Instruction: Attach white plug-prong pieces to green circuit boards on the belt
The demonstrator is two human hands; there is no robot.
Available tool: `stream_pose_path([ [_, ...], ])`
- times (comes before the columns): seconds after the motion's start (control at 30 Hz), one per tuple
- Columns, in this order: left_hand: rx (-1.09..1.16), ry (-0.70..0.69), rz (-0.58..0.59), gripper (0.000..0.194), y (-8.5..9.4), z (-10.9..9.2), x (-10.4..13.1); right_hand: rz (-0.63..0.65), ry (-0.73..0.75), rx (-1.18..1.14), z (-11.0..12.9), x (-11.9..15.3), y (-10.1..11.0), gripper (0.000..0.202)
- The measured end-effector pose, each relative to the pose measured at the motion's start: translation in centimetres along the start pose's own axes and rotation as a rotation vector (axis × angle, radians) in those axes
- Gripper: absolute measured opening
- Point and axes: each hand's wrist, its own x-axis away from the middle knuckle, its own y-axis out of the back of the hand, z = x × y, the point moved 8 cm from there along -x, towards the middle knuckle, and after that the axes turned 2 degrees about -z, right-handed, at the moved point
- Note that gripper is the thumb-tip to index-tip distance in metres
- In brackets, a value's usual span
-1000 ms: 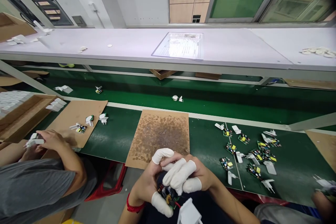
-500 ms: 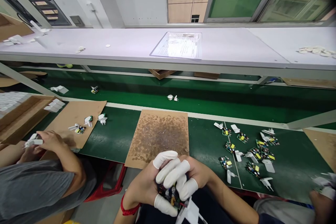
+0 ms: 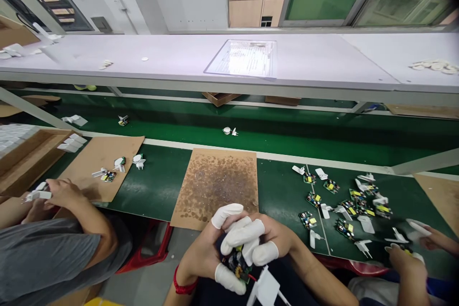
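Close to my body, above my lap, both hands are around a small circuit board (image 3: 236,264) with dark and yellow components. My left hand (image 3: 211,244), wearing white finger cots and a red wristband, grips the board from the left with its thumb below. My right hand (image 3: 267,239), also in white finger cots, has its fingers closed over the board's top and right side. A white plastic plug housing (image 3: 267,286) hangs below by a red wire. Fingers cover part of the board. Before my hands lies a stained brown cardboard sheet (image 3: 224,186) on the green bench.
Several circuit boards with white plug pieces (image 3: 346,208) lie to the right, near a co-worker's hands (image 3: 405,258). At left, another person (image 3: 64,196) holds a white piece beside a cardboard box (image 3: 39,153). A shelf (image 3: 161,62) with a document sleeve (image 3: 245,60) spans the back.
My hands and the board have shifted slightly right, and the white housing has moved right and down. At right, a co-worker's hands have come further into view over the bench, and another board lies there.
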Motion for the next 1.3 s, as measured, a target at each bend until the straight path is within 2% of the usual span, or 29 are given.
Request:
stream_pose_path([
  [0.1, 0.052, 0.013, -0.037, 0.123, 0.3, 0.4, 0.1, -0.121, -0.009, -0.023, -1.4, 1.0, 0.9, 0.033],
  [0.17, 0.003, 0.026, -0.081, 0.123, 0.8, 0.6, 0.3, -0.187, -0.075, -0.014, -2.7, 1.9, 1.3, 0.029],
  [0.27, -0.079, 0.074, -0.102, 0.124, 1.0, 1.1, 0.6, -0.173, -0.222, 0.011, -4.3, 2.9, 1.2, 0.038],
  [0.33, -0.075, 0.092, -0.092, 0.126, 0.8, 1.3, 0.7, -0.130, -0.246, 0.018, -4.3, 3.1, 1.1, 0.054],
  [0.4, -0.023, 0.069, -0.065, 0.126, 0.3, 1.2, 0.7, -0.133, -0.206, 0.029, -3.5, 3.0, 1.3, 0.058],
  [0.53, -0.006, -0.041, -0.040, 0.114, -0.6, -0.3, 0.2, -0.252, -0.121, -0.019, -2.5, 2.9, 2.3, 0.032],
  [0.67, -0.207, -0.078, -0.027, 0.104, -1.1, -2.7, -0.6, -0.345, -0.112, -0.042, -2.5, 3.0, 2.7, 0.025],
  [0.73, -0.361, -0.083, -0.007, 0.089, -1.2, -3.7, -0.9, -0.348, -0.174, 0.046, -2.8, 3.2, 2.7, 0.029],
  [0.8, -0.503, -0.093, -0.033, 0.076, -0.8, -4.3, -1.0, -0.428, -0.223, 0.146, -2.9, 3.7, 3.5, 0.034],
  [0.87, -0.628, -0.140, -0.076, 0.076, -0.4, -4.7, -0.9, -0.545, -0.214, 0.218, -2.5, 4.3, 4.6, 0.034],
  [0.93, -0.744, -0.227, -0.096, 0.077, -0.2, -5.0, -0.7, -0.603, -0.168, 0.270, -1.9, 4.6, 5.3, 0.029],
  [1.07, -0.931, -0.342, -0.044, 0.066, -0.8, -5.1, -0.8, -0.553, -0.104, 0.420, -0.8, 4.3, 5.0, 0.024],
  [1.2, -0.977, -0.236, 0.015, 0.057, -0.9, -4.0, -1.2, -0.503, -0.136, 0.476, -0.5, 4.3, 4.3, 0.019],
  [1.3, -0.945, -0.141, 0.064, 0.062, -1.2, -3.2, -1.2, -0.471, -0.158, 0.499, -0.2, 4.4, 3.8, 0.018],
])
